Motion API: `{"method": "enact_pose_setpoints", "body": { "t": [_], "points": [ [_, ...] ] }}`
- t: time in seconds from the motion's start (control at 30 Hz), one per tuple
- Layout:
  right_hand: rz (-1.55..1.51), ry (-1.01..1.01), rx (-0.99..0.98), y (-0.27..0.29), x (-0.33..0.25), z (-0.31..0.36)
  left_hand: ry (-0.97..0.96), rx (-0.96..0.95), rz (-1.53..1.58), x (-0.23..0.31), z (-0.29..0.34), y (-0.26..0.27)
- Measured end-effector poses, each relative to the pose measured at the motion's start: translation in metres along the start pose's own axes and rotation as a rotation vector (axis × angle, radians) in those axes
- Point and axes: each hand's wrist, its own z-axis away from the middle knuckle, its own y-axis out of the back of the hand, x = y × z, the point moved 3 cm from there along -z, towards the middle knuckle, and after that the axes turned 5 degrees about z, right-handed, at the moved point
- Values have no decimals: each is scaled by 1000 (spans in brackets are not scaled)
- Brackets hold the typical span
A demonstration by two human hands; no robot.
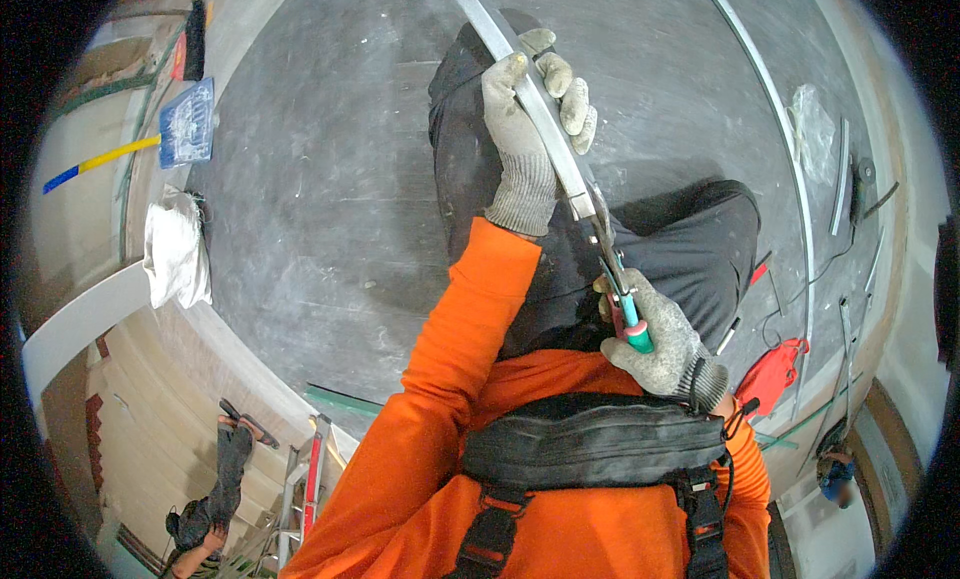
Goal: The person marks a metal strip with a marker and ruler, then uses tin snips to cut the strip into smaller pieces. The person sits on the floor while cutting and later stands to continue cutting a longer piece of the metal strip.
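Observation:
In my gloved left hand is a long thin metal channel, slanting from the top edge down toward my lap. The thumb lies along one side and the fingers curl round the other. My gloved right hand grips tin snips by their green and red handles. The snips' jaws reach the near end of the channel, where a cut or bent corner shows. Whether the blades are closed on the metal I cannot tell. Part of the right fingers is hidden behind the handles. My folded legs in dark trousers lie beneath.
Another long metal strip runs along the dark floor at right, near clear plastic wrap and a red bag. A blue dustpan and white sack are at left. Lower left are a ladder and another person.

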Motion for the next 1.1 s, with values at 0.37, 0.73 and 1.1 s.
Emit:
{"method": "enact_pose_setpoints", "body": {
  "t": [0.37, 0.73, 1.1],
  "points": [
    [80, 26, 6, 0, 6, -7, 15, -33, 22, 1, -1, 7],
    [77, 68, 99, -1, 4, -7, 5, 39, -36, 0, 0, 2],
    [-81, -126, -171, 3, -4, 0, 13, -77, 55, 7, -1, 1]
  ]
}}
